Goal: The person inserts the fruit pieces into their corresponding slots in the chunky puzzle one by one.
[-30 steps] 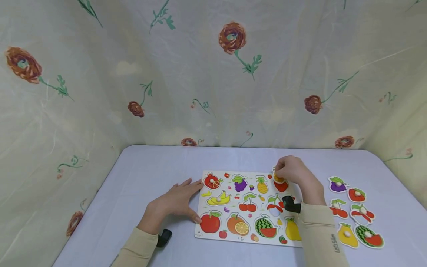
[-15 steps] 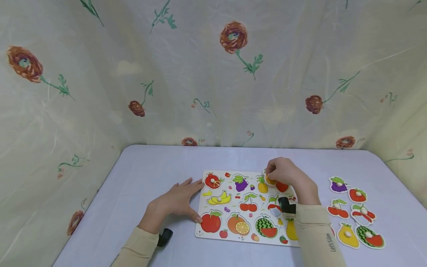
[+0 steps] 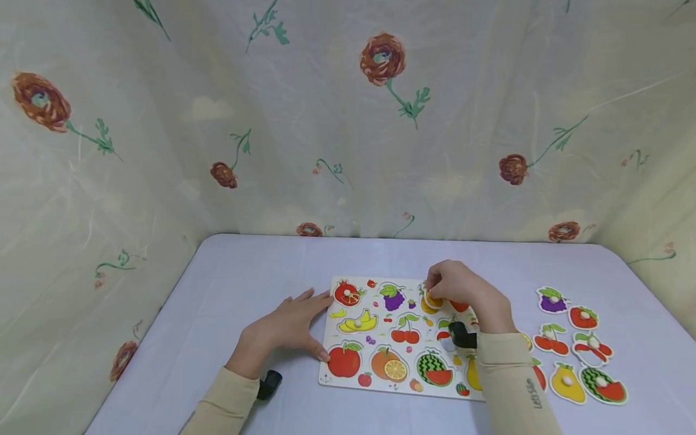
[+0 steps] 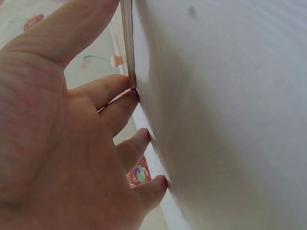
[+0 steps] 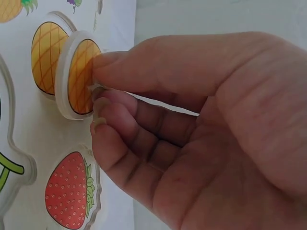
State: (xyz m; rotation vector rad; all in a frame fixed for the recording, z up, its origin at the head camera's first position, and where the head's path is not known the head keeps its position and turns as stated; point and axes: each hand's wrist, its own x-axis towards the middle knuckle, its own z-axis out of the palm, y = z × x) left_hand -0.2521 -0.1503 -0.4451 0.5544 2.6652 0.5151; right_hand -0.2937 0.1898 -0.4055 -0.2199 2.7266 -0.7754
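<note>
Pineapple piece [image 5: 80, 79] in right hand [image 3: 474, 293]

Lettering [image 3: 534, 394] that reads "LetsSlim" runs in dark print lengthwise along the right sleeve [image 3: 508, 371], on its side toward the right edge of the counter [image 3: 272, 266]; tiny marks [image 3: 325, 379] at the fruit board's near left corner, on the board [image 3: 350, 383] itself, are too small to read

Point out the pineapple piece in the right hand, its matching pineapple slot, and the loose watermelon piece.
Pineapple piece [image 5: 81, 78]: right wrist view, middle of its printed face.
Pineapple slot [image 5: 47, 57]: right wrist view, its printed yellow body.
Watermelon piece [image 3: 605, 388]: head view, printed face beside the knob.
</note>
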